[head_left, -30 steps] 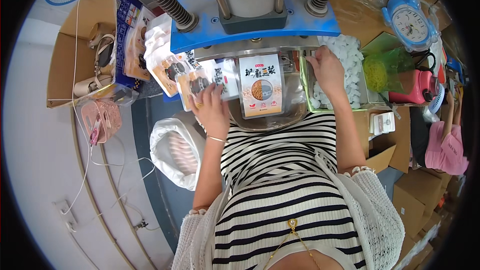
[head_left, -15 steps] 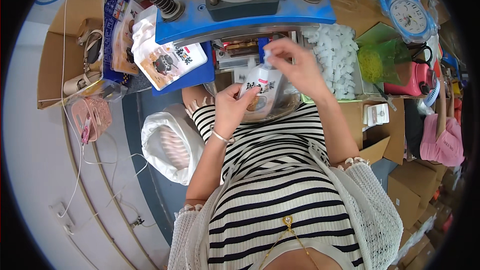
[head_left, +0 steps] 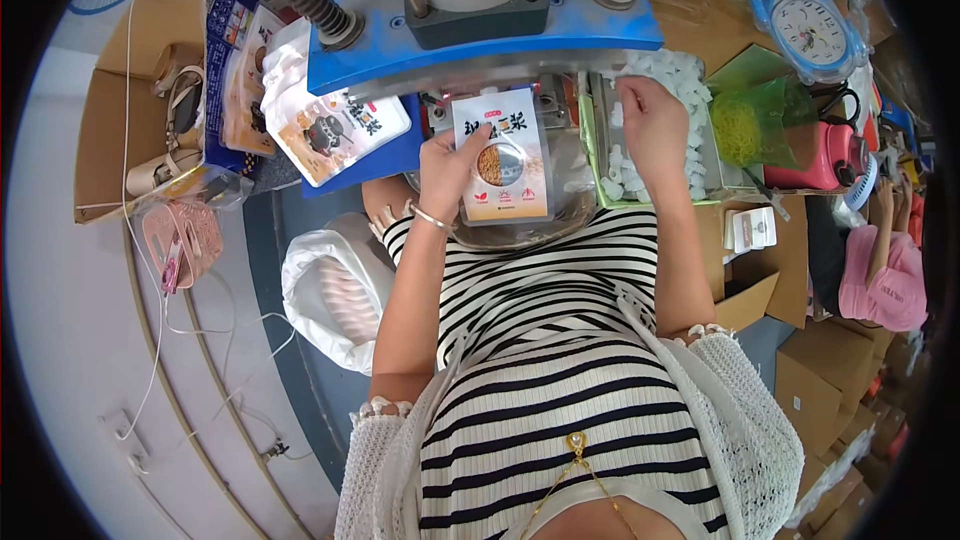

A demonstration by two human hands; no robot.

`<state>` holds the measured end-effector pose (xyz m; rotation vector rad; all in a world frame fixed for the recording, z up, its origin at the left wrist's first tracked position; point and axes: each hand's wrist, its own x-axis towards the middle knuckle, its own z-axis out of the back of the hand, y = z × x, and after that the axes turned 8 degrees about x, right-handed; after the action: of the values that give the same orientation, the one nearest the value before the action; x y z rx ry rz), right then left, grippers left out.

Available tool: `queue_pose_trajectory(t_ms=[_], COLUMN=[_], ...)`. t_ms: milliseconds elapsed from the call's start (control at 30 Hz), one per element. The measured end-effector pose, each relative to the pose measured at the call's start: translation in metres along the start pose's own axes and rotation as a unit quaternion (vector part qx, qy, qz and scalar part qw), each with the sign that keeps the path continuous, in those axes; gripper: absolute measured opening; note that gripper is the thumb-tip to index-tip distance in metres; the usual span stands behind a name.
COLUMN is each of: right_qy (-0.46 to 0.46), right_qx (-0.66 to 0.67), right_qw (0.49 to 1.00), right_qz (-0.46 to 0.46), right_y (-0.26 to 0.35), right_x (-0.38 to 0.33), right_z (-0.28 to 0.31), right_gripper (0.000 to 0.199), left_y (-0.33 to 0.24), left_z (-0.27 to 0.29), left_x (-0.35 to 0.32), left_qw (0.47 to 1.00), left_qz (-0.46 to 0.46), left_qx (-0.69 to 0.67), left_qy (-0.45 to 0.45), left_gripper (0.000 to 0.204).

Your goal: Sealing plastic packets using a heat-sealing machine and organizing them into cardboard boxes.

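Note:
My left hand [head_left: 447, 168] grips a white and tan printed pouch [head_left: 520, 196] by its left side, thumb on the front. The pouch's printed face is up, and its top end lies just before the blue press [head_left: 590, 35]. My right hand [head_left: 657, 125] is over a green-edged tray [head_left: 597, 162] of small white plastic spouts [head_left: 690, 105]. Its fingers are curled closed, and whatever is between them, if anything, is hidden.
More printed pouches [head_left: 335, 135] are stacked on a blue board at the left. Below them stands a white sack [head_left: 310, 310]. A blue alarm clock [head_left: 810, 30] and a pink device [head_left: 835, 160] are at the right. Another person in pink [head_left: 885, 275] sits at far right.
My right hand has left the top of a pouch and moved right to the spout tray. The pouch in my left hand now shows flatter and more upright.

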<state>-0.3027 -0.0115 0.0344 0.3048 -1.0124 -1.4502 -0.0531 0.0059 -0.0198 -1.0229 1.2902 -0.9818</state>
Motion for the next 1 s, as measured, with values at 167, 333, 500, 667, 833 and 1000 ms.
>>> queue_pose_trajectory(t_ms=[167,333,500,667,833,1000], right_qy=[0.154,0.056,0.050,0.075,0.001,0.013], right_qx=[-0.287,-0.074,0.333,0.435,0.290,0.228], right_qw=[0.945,0.995,0.922,0.870,0.954,0.971], right_qz=[-0.008,-0.030,-0.190,-0.221,0.077,0.077], right_y=[-0.030,-0.029,-0.009,0.048,0.074,0.072], right_x=[-0.010,-0.015,-0.017,-0.032,-0.035,-0.039], right_z=[-0.015,-0.020,-0.009,-0.019,-0.040,-0.041], right_gripper=[0.015,0.014,0.017,0.020,0.022,0.022], left_y=[-0.049,-0.028,-0.008,-0.056,-0.049,-0.032], left_z=[0.009,0.048,0.072,0.035,-0.009,-0.025], left_x=[-0.008,-0.021,-0.050,-0.078,-0.092,-0.078], left_qw=[0.830,0.515,0.722,0.953,0.997,0.987], left_qz=[-0.048,-0.377,-0.265,-0.124,-0.069,0.086], left_qx=[0.554,0.663,0.585,0.269,0.044,-0.091], left_qy=[-0.041,-0.392,-0.258,-0.054,0.011,0.098], left_gripper=[0.035,0.039,0.027,0.015,0.015,0.017])
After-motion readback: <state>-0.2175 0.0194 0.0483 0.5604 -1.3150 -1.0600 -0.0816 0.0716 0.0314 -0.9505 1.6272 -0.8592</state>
